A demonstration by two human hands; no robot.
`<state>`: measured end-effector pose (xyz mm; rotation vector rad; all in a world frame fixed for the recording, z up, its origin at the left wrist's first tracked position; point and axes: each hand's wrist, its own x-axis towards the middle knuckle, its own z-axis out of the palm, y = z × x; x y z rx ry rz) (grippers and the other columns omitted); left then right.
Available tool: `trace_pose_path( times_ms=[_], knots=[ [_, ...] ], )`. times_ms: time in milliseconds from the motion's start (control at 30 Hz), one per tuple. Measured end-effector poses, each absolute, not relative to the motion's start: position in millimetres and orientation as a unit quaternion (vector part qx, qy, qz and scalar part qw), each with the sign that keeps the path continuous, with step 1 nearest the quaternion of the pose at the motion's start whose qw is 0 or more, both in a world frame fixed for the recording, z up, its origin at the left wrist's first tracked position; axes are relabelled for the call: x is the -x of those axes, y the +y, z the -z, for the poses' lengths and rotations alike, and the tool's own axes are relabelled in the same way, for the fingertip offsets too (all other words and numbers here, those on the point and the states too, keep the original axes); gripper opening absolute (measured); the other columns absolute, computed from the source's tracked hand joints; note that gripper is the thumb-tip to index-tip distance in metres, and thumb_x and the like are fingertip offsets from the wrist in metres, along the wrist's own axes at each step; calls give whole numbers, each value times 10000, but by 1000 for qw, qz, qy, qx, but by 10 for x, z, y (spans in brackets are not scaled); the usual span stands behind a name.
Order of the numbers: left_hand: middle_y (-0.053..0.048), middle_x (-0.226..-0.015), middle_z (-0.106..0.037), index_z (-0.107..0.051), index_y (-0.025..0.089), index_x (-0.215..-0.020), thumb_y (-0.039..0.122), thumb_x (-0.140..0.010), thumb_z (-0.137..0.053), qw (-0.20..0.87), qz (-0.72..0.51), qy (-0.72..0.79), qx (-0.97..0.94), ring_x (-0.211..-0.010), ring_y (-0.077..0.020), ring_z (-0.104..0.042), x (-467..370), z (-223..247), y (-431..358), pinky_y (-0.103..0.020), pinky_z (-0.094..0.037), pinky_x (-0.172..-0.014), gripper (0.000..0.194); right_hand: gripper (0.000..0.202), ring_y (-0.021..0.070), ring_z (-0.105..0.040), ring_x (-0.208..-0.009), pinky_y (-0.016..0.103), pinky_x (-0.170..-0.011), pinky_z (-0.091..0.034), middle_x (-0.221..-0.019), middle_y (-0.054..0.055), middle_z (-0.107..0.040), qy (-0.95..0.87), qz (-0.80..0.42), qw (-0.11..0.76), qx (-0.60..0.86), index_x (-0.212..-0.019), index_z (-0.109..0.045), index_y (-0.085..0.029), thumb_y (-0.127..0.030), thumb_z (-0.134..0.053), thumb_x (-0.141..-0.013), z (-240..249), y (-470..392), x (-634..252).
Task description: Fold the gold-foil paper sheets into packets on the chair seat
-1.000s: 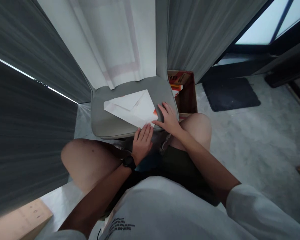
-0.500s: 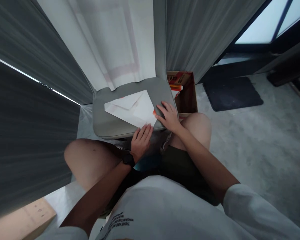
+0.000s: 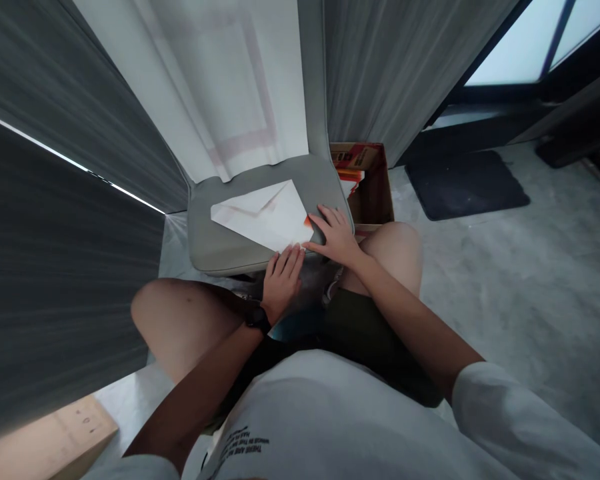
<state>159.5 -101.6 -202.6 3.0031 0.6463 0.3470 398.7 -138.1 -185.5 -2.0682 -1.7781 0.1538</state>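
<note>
A folded sheet of white paper (image 3: pixel 265 217), shaped with slanting edges and a small orange-red mark at its right side, lies flat on the grey chair seat (image 3: pixel 205 250). My left hand (image 3: pixel 283 277) rests on its near corner, fingers stretched out side by side. To the right, my right hand (image 3: pixel 336 235) is spread, its thumb touching the paper's near right corner by my left fingertips. Its other fingers lie on the seat. The corner under my fingertips is partly hidden.
A white cloth (image 3: pixel 240 80) hangs over the chair back. Right of the chair stands an open cardboard box (image 3: pixel 379 190) with orange-and-white items inside. Grey curtains (image 3: pixel 380 73) surround the chair. A dark mat (image 3: pixel 467 187) lies on the floor, and a wooden block (image 3: pixel 55 433) sits lower left.
My right thumb has moved down and toward my left fingertips, reaching the paper's near corner. My left hand stays nearly in place. The view has shifted slightly.
</note>
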Motion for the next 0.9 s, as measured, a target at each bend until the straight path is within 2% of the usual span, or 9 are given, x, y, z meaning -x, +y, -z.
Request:
trace_pose_path(
  times_ms=[133, 233, 400, 600, 667, 767, 833, 900],
  knots=[
    [-150, -1727, -302, -312, 81, -1684, 156, -974, -486, 10, -89, 207, -974, -1643, -282, -223, -1554, 1986, -1032, -548, -206, -1344, 735, 840, 400, -370, -1551, 621, -1313, -202, -1663, 198, -434, -638, -58, 191, 744, -1569, -530, -187, -727, -629, -933, 1854, -1366, -3991],
    [-154, -1724, -304, -300, 82, -1690, 155, -979, -489, -1, -69, 184, -980, -1647, -285, -199, -1499, 2001, -990, -560, -199, -1346, 740, 857, 407, -360, -1550, 631, -1308, -199, -1670, 191, -419, -635, -63, 190, 746, -1591, -503, -198, -723, -639, -927, 1870, -1354, -4000],
    [-158, -1725, -296, -286, 99, -1698, 125, -958, -499, -9, -25, 155, -988, -1645, -294, -194, -1440, 2026, -895, -588, -197, -1344, 771, 904, 424, -356, -1541, 631, -1301, -210, -1667, 192, -418, -633, -72, 196, 745, -1609, -474, -188, -738, -646, -912, 1878, -1346, -4016],
    [-227, -1703, -337, -268, 20, -1679, 144, -941, -532, 5, -57, 149, -987, -1641, -327, -220, -1369, 1837, -1016, -610, -207, -1335, 794, 870, 408, -372, -1543, 621, -1298, -226, -1659, 189, -435, -632, -70, 207, 744, -1590, -496, -201, -712, -676, -908, 1886, -1352, -4016],
    [-247, -1684, -379, -226, 12, -1684, 166, -966, -534, 21, -106, 147, -983, -1634, -326, -249, -1321, 1738, -1053, -586, -237, -1331, 796, 836, 404, -380, -1537, 625, -1296, -228, -1648, 184, -449, -632, -65, 215, 742, -1577, -510, -214, -684, -693, -910, 1882, -1358, -4004],
    [-246, -1652, -440, -187, 64, -1698, 174, -1006, -531, 53, -180, 166, -968, -1607, -329, -326, -1236, 1616, -997, -574, -313, -1303, 781, 759, 397, -392, -1521, 625, -1289, -242, -1625, 185, -464, -634, -43, 231, 737, -1538, -541, -213, -620, -716, -923, 1841, -1389, -3946],
    [-234, -1651, -443, -230, 119, -1692, 176, -1017, -545, 72, -222, 197, -952, -1588, -334, -364, -1175, 1562, -859, -569, -370, -1272, 747, 636, 393, -419, -1490, 613, -1261, -290, -1585, 188, -495, -634, -21, 248, 732, -1474, -589, -203, -553, -701, -956, 1794, -1431, -3868],
    [-217, -1655, -436, -348, 165, -1647, 185, -1015, -568, 88, -258, 233, -934, -1566, -335, -399, -1115, 1517, -638, -550, -411, -1245, 670, 434, 375, -511, -1381, 569, -1176, -394, -1460, 193, -588, -632, -7, 259, 731, -1339, -667, -184, -467, -641, -1011, 1748, -1489, -3755]
  ],
)
